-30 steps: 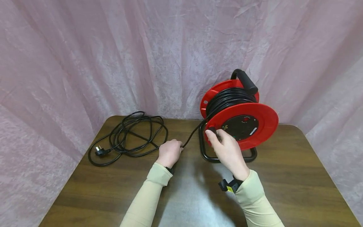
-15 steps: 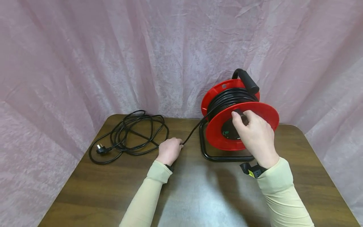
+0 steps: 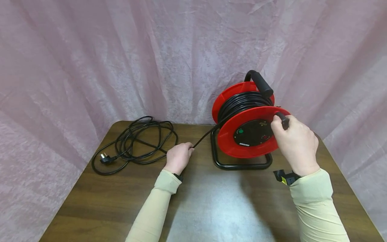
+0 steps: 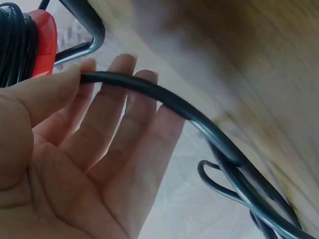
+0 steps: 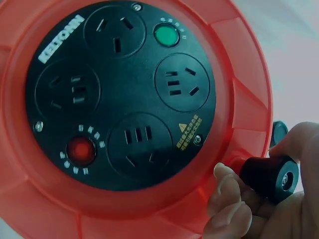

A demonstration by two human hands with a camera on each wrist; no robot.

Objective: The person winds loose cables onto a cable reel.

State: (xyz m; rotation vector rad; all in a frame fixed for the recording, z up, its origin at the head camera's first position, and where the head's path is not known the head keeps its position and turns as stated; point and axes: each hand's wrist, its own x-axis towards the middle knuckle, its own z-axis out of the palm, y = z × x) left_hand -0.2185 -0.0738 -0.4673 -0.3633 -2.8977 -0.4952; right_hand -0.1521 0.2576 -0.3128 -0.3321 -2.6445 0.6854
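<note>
Plug end: far left on the bench [image 3: 90,201] we have the plug [image 3: 106,159], pins up, just inside the outermost bend of slack.
Slack: right beside it sprawl the loose loops [image 3: 128,157], strands crossing, flat on the wood; plenty waiting there, so I'd call this job part done.
Left hand: next along, the left hand [image 3: 179,156] stretches forward, low over the bench, back upward; a light grip, this one, thumb nipping the cable [image 4: 144,87] against fingers that lie fairly straight behind it.
Run to the drum: beyond that thumb the line climbs straight to the lower left of the drum, no sag that I can make out.
Reel: and here stands the red reel [image 3: 248,115], right of centre on its black frame [image 3: 242,167], thick turns on the core! The step in hand, as I read it: winding cable in, one hand cranking, one guiding.
Right hand: out at the reel's right edge, the right hand [image 3: 300,143] wraps thumb and fingers round the crank knob [image 5: 269,177], a closed grip, forearm slanting up from the lower right.
Next move: to my eye it calls for a smooth turn of the knob, the left thumb loose enough to let cable slip yet keeping it taut, lest the loops snag.
</note>
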